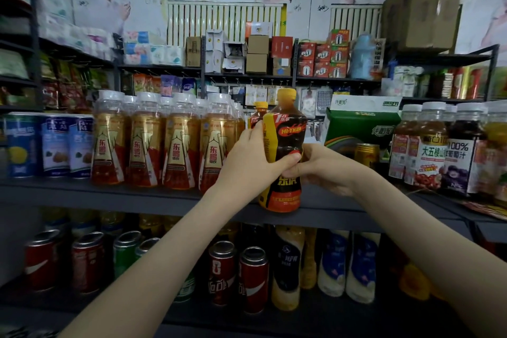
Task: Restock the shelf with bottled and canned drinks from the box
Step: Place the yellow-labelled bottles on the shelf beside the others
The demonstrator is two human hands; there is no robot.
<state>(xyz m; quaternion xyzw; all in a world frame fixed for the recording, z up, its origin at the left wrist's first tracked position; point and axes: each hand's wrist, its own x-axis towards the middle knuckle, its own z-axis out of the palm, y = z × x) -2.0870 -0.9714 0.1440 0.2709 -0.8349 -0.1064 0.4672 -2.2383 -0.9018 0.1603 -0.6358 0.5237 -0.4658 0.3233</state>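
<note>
A Hi-Tiger bottle (286,129) with a yellow cap and a black, red and yellow label stands upright at the front of the dark shelf (137,195). My left hand (252,162) grips its left side, thumb across the label. From the right, my right hand (323,167) curls round the bottle's lower middle. A second Hi-Tiger bottle (259,114) stands just behind it, partly hidden by my left hand. The box is not in view.
A row of gold and red bottles (164,145) with white caps fills the shelf left of my hands, with blue cans (52,145) beyond. A gold can (366,155), a green carton (362,123) and juice bottles (433,151) stand to the right. Cola cans (238,277) line the lower shelf.
</note>
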